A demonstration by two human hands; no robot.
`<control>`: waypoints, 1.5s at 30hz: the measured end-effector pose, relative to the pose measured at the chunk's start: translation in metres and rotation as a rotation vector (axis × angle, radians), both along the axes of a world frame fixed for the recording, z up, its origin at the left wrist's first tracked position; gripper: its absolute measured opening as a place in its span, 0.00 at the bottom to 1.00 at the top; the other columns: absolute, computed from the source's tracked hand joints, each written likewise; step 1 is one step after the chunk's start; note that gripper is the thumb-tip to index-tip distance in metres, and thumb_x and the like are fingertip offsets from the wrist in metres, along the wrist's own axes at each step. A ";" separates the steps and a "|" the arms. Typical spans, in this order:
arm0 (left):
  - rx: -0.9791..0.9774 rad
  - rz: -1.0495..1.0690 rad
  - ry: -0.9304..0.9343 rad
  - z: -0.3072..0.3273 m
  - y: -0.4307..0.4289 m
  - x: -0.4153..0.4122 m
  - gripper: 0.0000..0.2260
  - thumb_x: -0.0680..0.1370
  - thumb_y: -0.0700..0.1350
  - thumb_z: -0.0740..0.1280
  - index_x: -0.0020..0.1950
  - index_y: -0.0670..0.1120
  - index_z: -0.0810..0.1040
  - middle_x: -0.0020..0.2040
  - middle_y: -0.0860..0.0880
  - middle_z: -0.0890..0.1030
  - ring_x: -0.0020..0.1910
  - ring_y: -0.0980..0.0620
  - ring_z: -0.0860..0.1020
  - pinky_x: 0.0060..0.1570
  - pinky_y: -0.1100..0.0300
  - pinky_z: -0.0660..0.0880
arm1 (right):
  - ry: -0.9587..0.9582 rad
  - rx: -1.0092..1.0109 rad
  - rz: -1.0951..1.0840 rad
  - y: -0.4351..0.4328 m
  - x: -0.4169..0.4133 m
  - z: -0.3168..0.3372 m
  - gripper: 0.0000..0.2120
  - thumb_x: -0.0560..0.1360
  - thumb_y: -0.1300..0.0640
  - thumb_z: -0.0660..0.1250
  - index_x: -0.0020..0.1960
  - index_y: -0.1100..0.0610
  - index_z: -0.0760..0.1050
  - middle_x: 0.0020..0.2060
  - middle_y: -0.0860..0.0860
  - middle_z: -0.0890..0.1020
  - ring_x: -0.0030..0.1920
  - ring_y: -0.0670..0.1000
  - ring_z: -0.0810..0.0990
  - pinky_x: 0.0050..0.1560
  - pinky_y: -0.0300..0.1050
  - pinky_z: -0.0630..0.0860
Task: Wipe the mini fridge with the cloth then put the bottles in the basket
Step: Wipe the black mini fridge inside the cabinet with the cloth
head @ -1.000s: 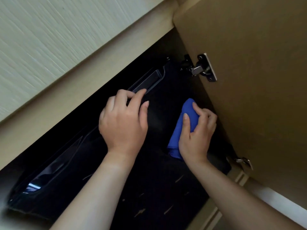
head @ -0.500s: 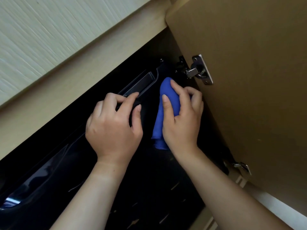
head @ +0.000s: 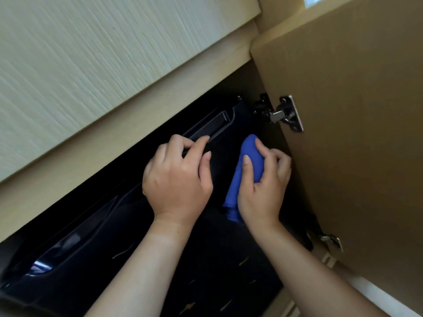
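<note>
Cloth on the black fridge front

Right hand (head: 261,191) is clamped around the bunched blue cloth (head: 248,165), pressing it flat against the black mini fridge (head: 206,259), just beside the open cabinet door (head: 357,133) and below its upper metal hinge (head: 286,114). Left hand (head: 176,179) sits just beside it, fingers curled together on the rim of the recessed handle (head: 210,126) at the fridge's top edge, holding nothing loose. Above runs the pale wood cabinet frame (head: 114,143)
</note>
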State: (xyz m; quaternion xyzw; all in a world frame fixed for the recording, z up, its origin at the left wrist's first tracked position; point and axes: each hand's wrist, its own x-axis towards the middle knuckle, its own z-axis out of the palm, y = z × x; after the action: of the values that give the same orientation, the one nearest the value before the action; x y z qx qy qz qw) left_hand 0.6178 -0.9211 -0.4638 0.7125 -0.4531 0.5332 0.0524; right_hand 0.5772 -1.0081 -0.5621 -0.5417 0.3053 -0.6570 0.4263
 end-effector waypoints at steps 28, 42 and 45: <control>0.004 0.001 0.012 0.000 0.001 0.002 0.12 0.76 0.51 0.67 0.58 0.51 0.81 0.43 0.49 0.76 0.40 0.50 0.72 0.36 0.59 0.62 | -0.088 0.342 -0.109 0.030 0.012 -0.019 0.16 0.77 0.49 0.62 0.63 0.52 0.73 0.57 0.54 0.72 0.52 0.48 0.66 0.46 0.27 0.61; 0.082 0.015 0.030 0.001 0.006 0.000 0.16 0.75 0.50 0.69 0.61 0.49 0.78 0.46 0.47 0.75 0.42 0.47 0.72 0.39 0.58 0.65 | -0.120 0.374 -0.042 0.029 0.006 -0.036 0.17 0.77 0.49 0.61 0.64 0.53 0.73 0.57 0.54 0.71 0.54 0.51 0.69 0.52 0.35 0.62; 0.076 0.014 0.015 0.001 0.006 0.001 0.17 0.74 0.52 0.70 0.61 0.48 0.79 0.45 0.46 0.75 0.41 0.47 0.72 0.39 0.58 0.65 | -0.155 0.288 -0.061 0.015 0.009 -0.017 0.16 0.77 0.49 0.62 0.63 0.52 0.74 0.56 0.53 0.71 0.54 0.49 0.69 0.52 0.33 0.64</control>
State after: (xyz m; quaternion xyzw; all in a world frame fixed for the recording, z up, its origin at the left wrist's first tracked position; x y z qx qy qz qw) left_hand 0.6185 -0.9154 -0.4630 0.7209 -0.4676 0.5109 0.0250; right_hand 0.5857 -0.9933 -0.5789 -0.4131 0.3786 -0.6589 0.5018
